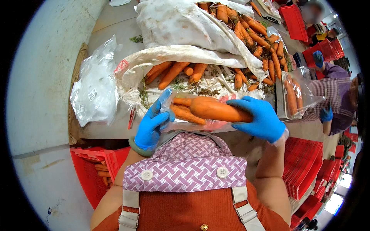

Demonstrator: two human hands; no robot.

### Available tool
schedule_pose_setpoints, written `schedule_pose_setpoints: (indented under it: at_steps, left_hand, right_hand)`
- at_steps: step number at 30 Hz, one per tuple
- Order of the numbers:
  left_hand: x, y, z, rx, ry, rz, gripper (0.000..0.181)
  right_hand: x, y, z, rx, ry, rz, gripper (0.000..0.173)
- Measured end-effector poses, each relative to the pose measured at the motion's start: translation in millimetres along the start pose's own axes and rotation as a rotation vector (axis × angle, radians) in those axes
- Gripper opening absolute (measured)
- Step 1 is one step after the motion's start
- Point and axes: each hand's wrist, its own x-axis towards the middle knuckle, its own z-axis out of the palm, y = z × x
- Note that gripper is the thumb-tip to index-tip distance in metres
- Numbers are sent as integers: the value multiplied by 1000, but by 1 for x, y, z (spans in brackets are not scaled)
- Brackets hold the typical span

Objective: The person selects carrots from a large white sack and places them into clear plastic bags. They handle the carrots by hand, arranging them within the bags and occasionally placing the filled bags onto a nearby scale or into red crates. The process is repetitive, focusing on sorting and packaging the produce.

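My left hand (151, 124), in a blue glove, grips the clear plastic bag (170, 105) near its mouth. Inside the bag's film lie thinner carrots (186, 114). A thick carrot (216, 109) lies across in front of me, its broad end in my blue-gloved right hand (260, 118). Its other end reaches the bag opening; I cannot tell how far inside it is. Just beyond both hands, a white woven sack (179, 55) lies open with loose carrots (175, 75) and green scraps in its mouth.
A stack of clear bags (96, 89) lies on the table at left. A bag of carrots (293, 92) rests on a scale at right, near a co-worker (332, 92). Red crates (303, 167) stand low right; another red crate (95, 170) holds carrots at lower left.
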Motion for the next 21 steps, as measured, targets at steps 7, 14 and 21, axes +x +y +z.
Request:
schedule_pose_setpoints:
  at_steps: [7,14,21]
  left_hand:
    - [6,3,6,22,-25,-2,62]
    - [-9,8,-20,-17,64,10,61]
    - [-3,3,-20,92,23,51,61]
  right_hand:
    - [70,-4,92,-248,-215,-67,35]
    - [38,63,140,-227,-288,185,46]
    - [12,56,109,-521,-274,235,31]
